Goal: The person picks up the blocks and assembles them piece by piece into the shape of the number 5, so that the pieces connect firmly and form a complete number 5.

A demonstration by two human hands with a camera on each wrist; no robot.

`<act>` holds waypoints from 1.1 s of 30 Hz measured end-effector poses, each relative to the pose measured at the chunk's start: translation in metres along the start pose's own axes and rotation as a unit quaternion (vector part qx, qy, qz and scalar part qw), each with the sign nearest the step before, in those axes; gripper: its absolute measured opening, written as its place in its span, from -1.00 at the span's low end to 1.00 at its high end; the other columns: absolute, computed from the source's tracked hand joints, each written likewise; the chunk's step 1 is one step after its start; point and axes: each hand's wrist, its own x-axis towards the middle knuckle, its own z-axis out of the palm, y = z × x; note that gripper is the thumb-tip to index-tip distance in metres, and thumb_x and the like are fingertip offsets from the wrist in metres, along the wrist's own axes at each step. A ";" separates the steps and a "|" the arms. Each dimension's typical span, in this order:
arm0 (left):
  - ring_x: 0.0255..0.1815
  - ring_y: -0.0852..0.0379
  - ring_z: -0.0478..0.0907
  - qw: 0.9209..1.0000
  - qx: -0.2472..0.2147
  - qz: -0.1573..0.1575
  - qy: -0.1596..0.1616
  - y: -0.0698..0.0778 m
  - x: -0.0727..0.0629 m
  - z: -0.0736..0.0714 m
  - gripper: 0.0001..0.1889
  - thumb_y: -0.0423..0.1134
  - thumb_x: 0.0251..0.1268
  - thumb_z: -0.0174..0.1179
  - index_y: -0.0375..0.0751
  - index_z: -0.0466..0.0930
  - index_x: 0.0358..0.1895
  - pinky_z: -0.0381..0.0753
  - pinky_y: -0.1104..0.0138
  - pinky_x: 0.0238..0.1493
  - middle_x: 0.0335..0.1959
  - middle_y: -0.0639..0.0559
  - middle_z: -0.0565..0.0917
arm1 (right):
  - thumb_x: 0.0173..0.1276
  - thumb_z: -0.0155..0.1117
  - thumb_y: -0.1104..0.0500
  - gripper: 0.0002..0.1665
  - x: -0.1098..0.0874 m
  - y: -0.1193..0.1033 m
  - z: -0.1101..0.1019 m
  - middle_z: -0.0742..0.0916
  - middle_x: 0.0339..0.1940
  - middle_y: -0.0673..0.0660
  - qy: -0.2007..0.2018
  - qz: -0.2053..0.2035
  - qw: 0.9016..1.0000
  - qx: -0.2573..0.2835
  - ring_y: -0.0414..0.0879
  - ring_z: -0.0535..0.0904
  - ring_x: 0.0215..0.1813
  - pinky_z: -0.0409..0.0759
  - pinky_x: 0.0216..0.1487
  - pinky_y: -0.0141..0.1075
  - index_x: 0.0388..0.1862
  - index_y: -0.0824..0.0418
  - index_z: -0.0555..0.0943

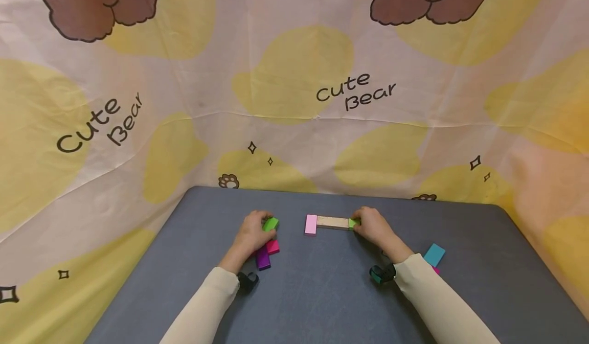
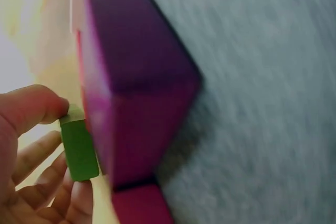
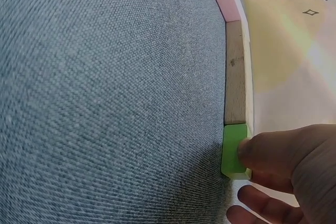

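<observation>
Pale cloth printed with yellow patches, brown bear shapes and the words "Cute Bear" (image 1: 285,93) hangs behind a dark grey-blue table top with a woven-looking surface (image 1: 317,298). Near the far edge of the table, a row is laid out: a pale pink rectangular block (image 1: 311,225) set crosswise, a long bare-wood piece (image 1: 333,223) touching it, and a lime-green rectangular block (image 1: 353,224) against the other end of the wood. The person's right hand (image 1: 377,230) grips this lime-green block, and the right wrist view shows the thumb pressed to its face, with the other fingers curled at its far side

To the left of the row, and apart from it, the left hand (image 1: 252,235) pinches a bright green rectangular block (image 1: 270,224), the thumb at one end and fingertips at the other. Whether that block touches anything beneath it, I cannot tell. Just beside the left hand lie a reddish-pink block (image 1: 273,246) and a deep purple rectangular block (image 1: 263,258), which looms large in the left wrist view

Near the right forearm rests a sky-blue rectangular block (image 1: 434,255), with a magenta piece (image 1: 436,271) mostly hidden by the cream sleeve (image 1: 442,303). Each wrist wears a dark band, the right one (image 1: 383,273) showing some green
</observation>
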 end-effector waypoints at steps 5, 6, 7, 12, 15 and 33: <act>-0.09 -0.03 0.59 0.999 -0.016 0.015 0.026 0.013 -0.004 0.001 -0.57 -0.20 0.05 0.34 -0.12 0.62 0.07 0.57 0.20 -0.18 -0.01 -0.08 0.60 | 0.12 0.32 0.37 -0.80 -0.001 0.001 0.000 0.73 -0.25 0.23 0.007 -0.007 1.000 0.006 0.04 0.62 -0.25 0.58 -0.27 -0.11 -0.24 0.34 0.73; -0.09 -0.03 0.60 0.999 -0.019 0.019 0.028 0.016 -0.005 0.002 -0.57 -0.21 0.04 0.34 -0.13 0.62 0.06 0.58 0.19 -0.18 -0.01 -0.08 0.60 | 0.12 0.31 0.37 -0.80 -0.001 0.001 -0.001 0.72 -0.25 0.24 0.008 -0.008 1.000 0.007 0.04 0.61 -0.25 0.57 -0.28 -0.12 -0.24 0.34 0.73; -0.09 -0.02 0.60 0.999 -0.020 0.023 0.028 0.019 -0.007 0.002 -0.57 -0.20 0.04 0.34 -0.14 0.62 0.06 0.59 0.20 -0.18 -0.01 -0.07 0.60 | 0.11 0.32 0.37 -0.80 -0.001 0.001 -0.001 0.72 -0.25 0.23 0.009 -0.006 1.000 0.009 0.04 0.61 -0.26 0.57 -0.28 -0.12 -0.24 0.34 0.73; -0.15 0.00 0.60 0.998 -0.031 0.042 0.026 0.033 -0.013 0.009 -0.58 -0.19 0.03 0.36 -0.16 0.63 0.03 0.59 0.20 -0.17 -0.05 -0.07 0.61 | 0.12 0.31 0.37 -0.79 0.000 0.002 -0.001 0.72 -0.24 0.24 0.006 -0.003 1.000 0.010 0.03 0.60 -0.26 0.57 -0.28 -0.14 -0.22 0.34 0.73; -0.20 0.02 0.58 0.998 -0.039 0.051 0.023 0.040 -0.016 0.014 -0.60 -0.19 0.02 0.37 -0.16 0.64 0.00 0.58 0.20 -0.17 -0.09 -0.06 0.61 | 0.12 0.30 0.37 -0.79 0.000 0.002 -0.001 0.72 -0.24 0.24 0.006 -0.006 1.000 0.006 0.04 0.61 -0.25 0.57 -0.27 -0.12 -0.23 0.34 0.73; -0.33 0.14 0.55 0.996 -0.054 0.073 0.018 0.059 -0.025 0.044 -0.65 -0.18 -0.10 0.41 -0.18 0.66 -0.16 0.53 0.34 -0.33 -0.28 -0.03 0.60 | 0.14 0.32 0.36 -0.79 -0.001 -0.001 -0.001 0.72 -0.23 0.24 0.004 -0.002 1.000 -0.012 0.06 0.63 -0.24 0.58 -0.27 -0.11 -0.20 0.35 0.72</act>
